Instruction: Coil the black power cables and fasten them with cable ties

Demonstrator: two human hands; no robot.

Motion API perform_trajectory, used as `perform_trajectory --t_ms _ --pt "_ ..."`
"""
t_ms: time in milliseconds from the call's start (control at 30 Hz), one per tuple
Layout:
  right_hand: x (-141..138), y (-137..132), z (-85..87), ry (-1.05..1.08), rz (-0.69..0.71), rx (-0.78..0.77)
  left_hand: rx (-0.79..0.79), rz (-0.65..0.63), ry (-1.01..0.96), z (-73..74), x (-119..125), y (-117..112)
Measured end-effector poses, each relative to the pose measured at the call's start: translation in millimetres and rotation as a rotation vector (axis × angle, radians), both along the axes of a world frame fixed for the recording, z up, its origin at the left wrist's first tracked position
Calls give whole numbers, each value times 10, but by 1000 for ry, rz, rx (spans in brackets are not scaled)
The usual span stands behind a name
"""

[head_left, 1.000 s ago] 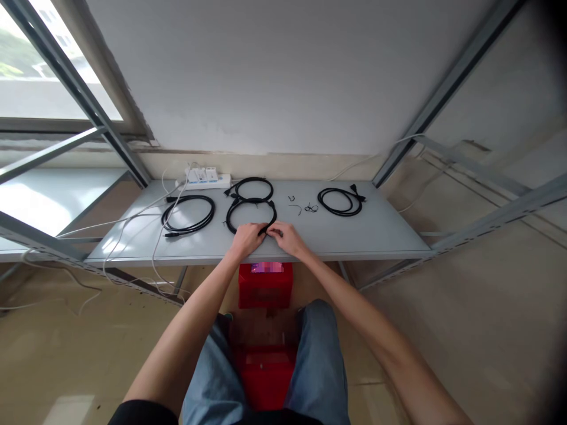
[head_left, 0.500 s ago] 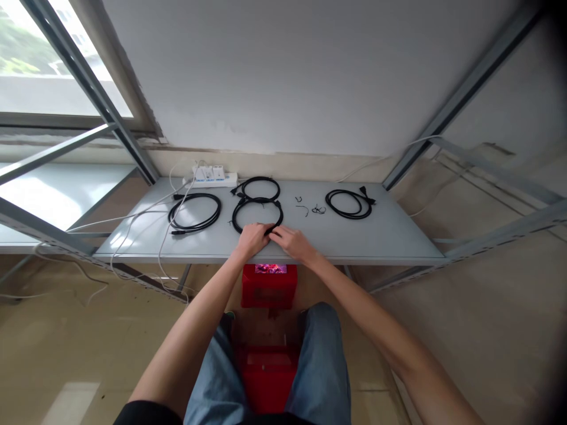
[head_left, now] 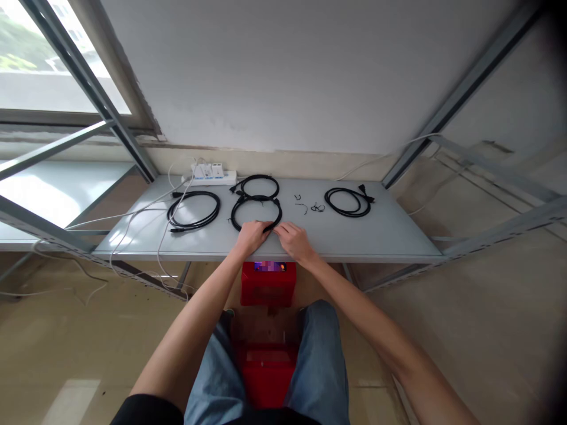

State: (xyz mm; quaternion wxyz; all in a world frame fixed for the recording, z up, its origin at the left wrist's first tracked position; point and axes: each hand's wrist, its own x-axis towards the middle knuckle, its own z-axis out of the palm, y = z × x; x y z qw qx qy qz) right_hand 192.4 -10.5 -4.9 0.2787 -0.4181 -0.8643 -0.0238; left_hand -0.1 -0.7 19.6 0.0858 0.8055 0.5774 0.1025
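A coiled black cable (head_left: 256, 208) lies on the grey shelf (head_left: 363, 236) in front of me. My left hand (head_left: 250, 236) is closed on the near edge of that coil. My right hand (head_left: 293, 239) sits right beside it with fingers pinched at the same spot of the coil. Whatever small thing the right fingers hold is hidden. A smaller black coil (head_left: 257, 186) lies just behind the held one.
Another black coil (head_left: 194, 210) lies to the left and one more (head_left: 349, 202) to the right. Small black twist ties (head_left: 310, 206) lie between. A white power strip (head_left: 208, 174) with white cords sits at the back left. Red crates (head_left: 268, 283) stand below the shelf.
Both hands stay on the near edge of the middle coil, fingers shifting slightly. The view has shifted a little.
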Motion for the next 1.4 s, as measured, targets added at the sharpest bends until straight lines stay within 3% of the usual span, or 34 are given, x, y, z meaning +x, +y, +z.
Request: perform_trajectory --t_ms 200,367,467,567,700,800,867,1000,1100,1267,1400 --pt "-155 -13 199 397 -247 -423 19 -22 -8 -3 -12 3" --pt "-169 98 415 845 -290 -1121 18 -22 -6 -20 -16 15" --pt "-150 120 461 952 -330 -1339 10 -14 3 -22 -17 17" --pt "-104 94 431 863 -236 -1259 17 -23 0 -29 -19 22" --pt "91 32 313 574 -21 -907 39 -21 10 -51 -19 32" --pt "316 -7 213 294 -47 -541 55 -16 26 -67 -11 33" --pt "436 -19 161 141 -122 -401 65 0 36 -68 -3 30" --pt "474 -29 143 -89 -303 -350 86 24 56 -38 20 2" --pt "398 -68 200 -227 -359 -347 116 28 84 -15 48 -75" --pt "352 -147 281 -277 -412 -371 147 -52 183 -23 54 -320" --pt "353 -136 267 -282 -431 -366 104 -135 301 56 -98 -419"
